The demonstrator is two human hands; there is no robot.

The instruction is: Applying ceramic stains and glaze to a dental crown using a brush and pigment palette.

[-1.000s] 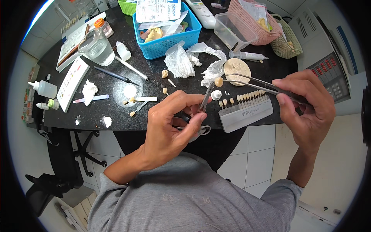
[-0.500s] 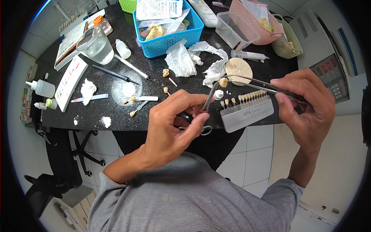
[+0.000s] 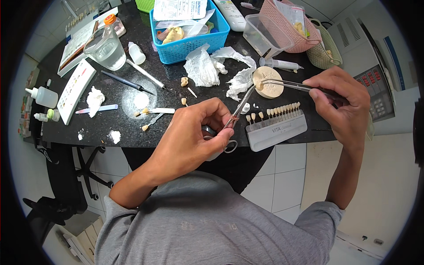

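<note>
My left hand [image 3: 187, 132] is closed on a ring-handled hemostat [image 3: 243, 104], whose jaws point up and right. A small ivory tooth crown [image 3: 259, 85] appears at the jaw tips, hard to make out against the pale round disc [image 3: 274, 90] behind it. My right hand [image 3: 339, 104] pinches metal tweezers [image 3: 289, 84] from the right, their tips at the crown; whether they grip it I cannot tell. Just below, a grey tooth shade guide [image 3: 277, 134] carries a row of tooth-shaped tabs. A little white cap [image 3: 245, 108] stands beside the hemostat.
Crumpled tissue [image 3: 203, 66] and a blue basket [image 3: 187, 52] lie beyond my hands. A pen-like tool [image 3: 126, 81], loose shade tabs [image 3: 152, 120] and a glass jar of liquid [image 3: 110, 53] are leftward. A syringe [image 3: 280, 64], clear box [image 3: 265, 37] and panelled machine [image 3: 373, 84] stand rightward.
Hemostat jaws and crown have moved up and right, over the pale disc. The tweezers' tips have come together at the crown, and my right hand has risen slightly. The whole view has shifted a little.
</note>
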